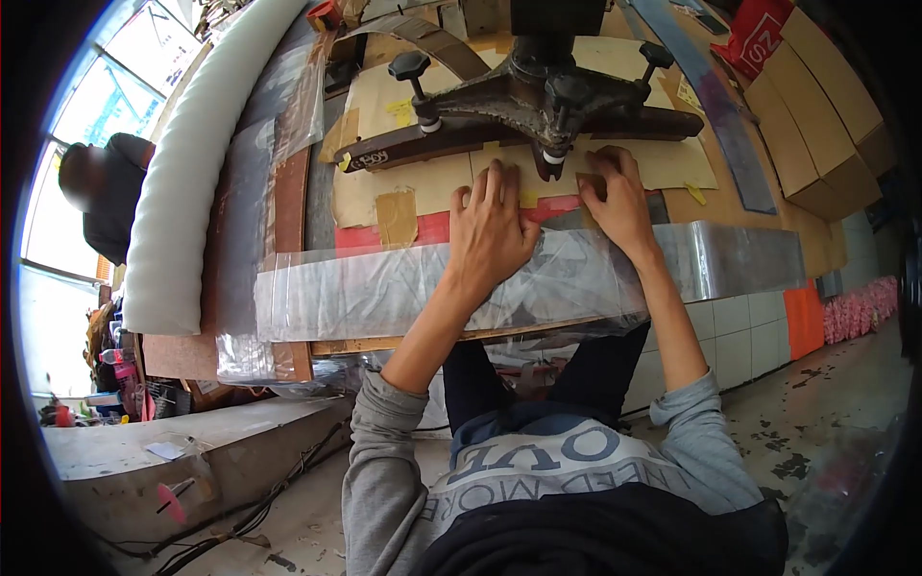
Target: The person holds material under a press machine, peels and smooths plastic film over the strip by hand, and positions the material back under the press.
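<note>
My left hand (488, 226) lies with its fingers stretched out on a pale yellow board (365, 204), in front of a dark metal clamp frame (538, 101). To its right, my right hand (622, 206) rests at the same board with fingers bent and thumb apart from the index finger. A small brown patch (592, 182) shows between that thumb and finger; whether it is gripped I cannot tell. Under both wrists runs a clear plastic sheet (375, 288) along the table's front edge. A red strip (434, 228) and a tan tape piece (396, 218) lie near my left hand.
A thick white foam roll (182, 192) borders the table's left side, with another person (110, 192) beyond it. Cardboard boxes (807, 115) and a red bag (754, 38) stand at the right. The clamp's black knobs (409, 65) rise above the board.
</note>
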A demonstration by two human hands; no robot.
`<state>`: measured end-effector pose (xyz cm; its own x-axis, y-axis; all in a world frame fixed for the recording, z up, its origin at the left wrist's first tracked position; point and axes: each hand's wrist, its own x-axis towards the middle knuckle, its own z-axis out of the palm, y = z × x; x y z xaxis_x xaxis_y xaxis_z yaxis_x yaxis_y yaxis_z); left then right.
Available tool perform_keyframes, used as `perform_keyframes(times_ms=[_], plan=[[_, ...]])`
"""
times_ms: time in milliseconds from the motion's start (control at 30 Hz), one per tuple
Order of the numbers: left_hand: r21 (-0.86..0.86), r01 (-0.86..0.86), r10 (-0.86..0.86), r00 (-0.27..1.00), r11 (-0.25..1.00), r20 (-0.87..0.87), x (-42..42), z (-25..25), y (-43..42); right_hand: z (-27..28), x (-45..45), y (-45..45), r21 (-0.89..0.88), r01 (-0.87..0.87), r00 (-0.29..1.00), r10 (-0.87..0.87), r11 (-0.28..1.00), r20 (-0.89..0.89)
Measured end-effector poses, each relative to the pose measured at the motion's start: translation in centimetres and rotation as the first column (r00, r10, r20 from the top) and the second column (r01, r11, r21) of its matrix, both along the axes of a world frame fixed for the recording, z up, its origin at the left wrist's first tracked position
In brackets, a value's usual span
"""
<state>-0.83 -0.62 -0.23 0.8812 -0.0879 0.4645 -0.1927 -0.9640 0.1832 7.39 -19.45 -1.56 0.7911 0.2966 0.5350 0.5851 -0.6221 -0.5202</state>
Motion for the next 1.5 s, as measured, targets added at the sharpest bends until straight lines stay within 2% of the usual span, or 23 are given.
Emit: perform_keyframes(times_ms=[267, 467, 867, 1500], plan=[[-0.014, -0.047, 0.047, 0.999, 0.999, -0.028, -0.18, 0.56, -0.21, 0.19, -0.01, -0.03, -0.013, -0.001, 1.0, 0.001, 1.0, -0.025], [0.021, -0.063, 0.063, 0.998, 0.998, 0.025, -0.01, 0.1, -0.14, 0.24, 0.05, -0.08, -0.029, -0.013, 0.999, 0.011, 0.999, -0.051], [0.044, -0.075, 0.077, 0.997, 0.996, -0.023, 0.04, 0.52, -0.07, -0.15, -0.05, -0.15, -0.076, -0.038, 0.998, 0.042, 0.996, 0.056], [0.036, -0.04, 0.039, 0.999, 0.999, 0.035, 0.34, 0.44, -0.04, 0.05, -0.46, 0.32, -0.194, -0.036, 0.995, 0.052, 0.98, 0.08]])
